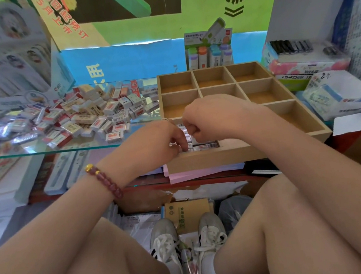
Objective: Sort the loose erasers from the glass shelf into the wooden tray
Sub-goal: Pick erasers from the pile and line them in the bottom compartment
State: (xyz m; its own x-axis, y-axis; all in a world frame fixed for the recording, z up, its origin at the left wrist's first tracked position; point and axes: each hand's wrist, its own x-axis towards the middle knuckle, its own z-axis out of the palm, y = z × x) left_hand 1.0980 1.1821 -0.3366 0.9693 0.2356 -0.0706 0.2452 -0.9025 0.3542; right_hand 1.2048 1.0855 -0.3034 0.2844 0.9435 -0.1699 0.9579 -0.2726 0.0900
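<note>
Erasers (204,146) in wooden tray (244,150), touching left fingers (178,138)

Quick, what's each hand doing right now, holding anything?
Left hand: fingers curled on erasers in the tray.
Right hand: curled over them, grip cannot be told.

The person wore a dark-red bead bracelet (105,182), a ring (165,119) on the left hand (164,139), and black-striped white sneakers (164,237).

Left hand (164,139) & right hand (204,120) cover the near-left compartment of the wooden tray (244,149), so most erasers (205,146) inside + fingertips are hidden (grip unclear), loose pile (86,116) labels unreadable, glass shelf (40,149) left end blurred.
</note>
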